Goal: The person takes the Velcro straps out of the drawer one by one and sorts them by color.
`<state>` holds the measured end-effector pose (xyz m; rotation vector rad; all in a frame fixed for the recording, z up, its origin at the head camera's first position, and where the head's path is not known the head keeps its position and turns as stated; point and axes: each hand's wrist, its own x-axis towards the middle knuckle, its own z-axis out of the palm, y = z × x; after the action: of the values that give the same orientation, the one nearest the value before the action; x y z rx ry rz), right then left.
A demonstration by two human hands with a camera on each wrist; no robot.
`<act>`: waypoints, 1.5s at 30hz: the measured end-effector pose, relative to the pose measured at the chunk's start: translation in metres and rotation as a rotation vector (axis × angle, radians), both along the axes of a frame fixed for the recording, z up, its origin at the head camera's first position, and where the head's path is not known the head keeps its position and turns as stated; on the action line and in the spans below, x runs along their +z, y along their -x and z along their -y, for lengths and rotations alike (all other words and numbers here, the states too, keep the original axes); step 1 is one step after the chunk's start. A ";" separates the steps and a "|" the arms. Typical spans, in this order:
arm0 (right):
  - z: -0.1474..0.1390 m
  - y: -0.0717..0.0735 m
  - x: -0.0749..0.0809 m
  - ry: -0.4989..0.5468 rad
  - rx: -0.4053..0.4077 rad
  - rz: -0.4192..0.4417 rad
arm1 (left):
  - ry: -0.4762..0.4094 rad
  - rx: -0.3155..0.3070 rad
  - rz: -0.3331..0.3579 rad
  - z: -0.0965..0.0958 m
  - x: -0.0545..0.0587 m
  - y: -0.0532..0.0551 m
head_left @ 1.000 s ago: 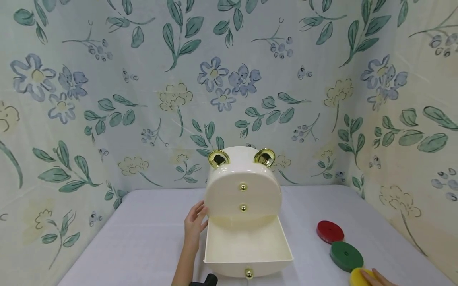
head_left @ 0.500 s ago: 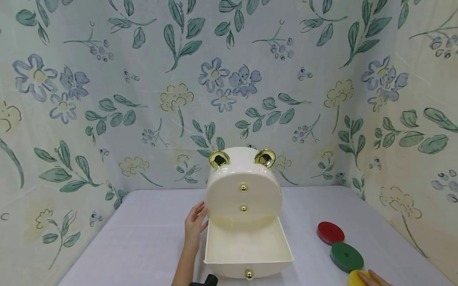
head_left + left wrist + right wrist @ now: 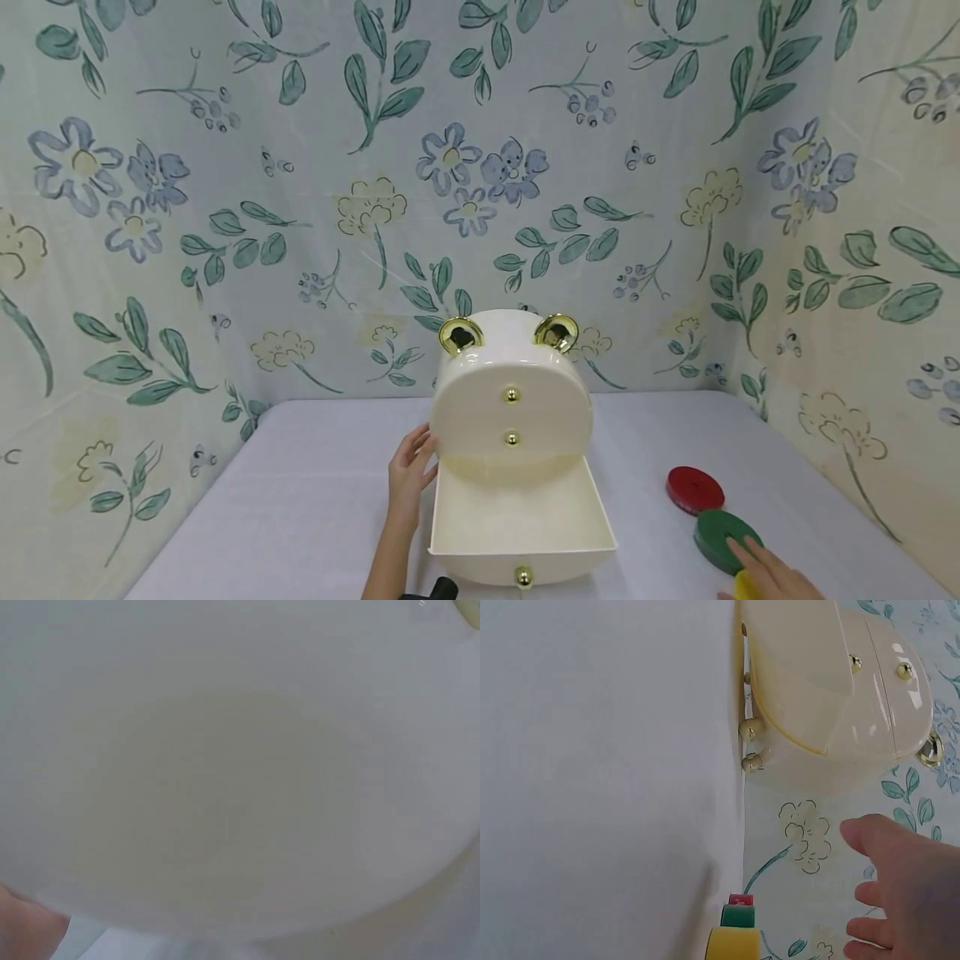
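Observation:
A glossy cream drawer cabinet [image 3: 512, 375] with gold round eyes stands mid-table. Its bottom drawer [image 3: 523, 508] is pulled out toward me. My left hand [image 3: 408, 475] rests along the cabinet's left side, fingers extended. In the left wrist view the cream wall [image 3: 232, 787] fills nearly everything. At the right lie a red disc [image 3: 695, 490], a green disc [image 3: 720, 537] and a yellow disc [image 3: 745, 586], in a row. My right hand [image 3: 776, 575] is over the yellow disc, its fingers spread. In the right wrist view that hand appears apart from the discs.
A pale cloth covers the table [image 3: 300, 500]. Floral fabric walls [image 3: 480, 167] close in the back and both sides. A black device part [image 3: 442, 588] shows by my left forearm. Gold knobs [image 3: 523, 577] stick out from the drawer fronts.
My right hand has come off the yellow disc and moved forward and left, over it and the green disc's edge. My left hand and the cabinet stay put.

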<state>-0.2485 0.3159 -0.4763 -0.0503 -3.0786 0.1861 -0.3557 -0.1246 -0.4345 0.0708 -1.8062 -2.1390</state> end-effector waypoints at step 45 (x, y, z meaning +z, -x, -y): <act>0.101 -0.001 0.045 -0.489 0.985 -0.517 | 0.000 -0.006 -0.004 0.001 -0.001 0.002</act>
<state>-0.2478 0.2144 -0.4316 1.2838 -2.2791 -0.4449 -0.3574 -0.1255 -0.4354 0.0612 -1.8062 -2.1416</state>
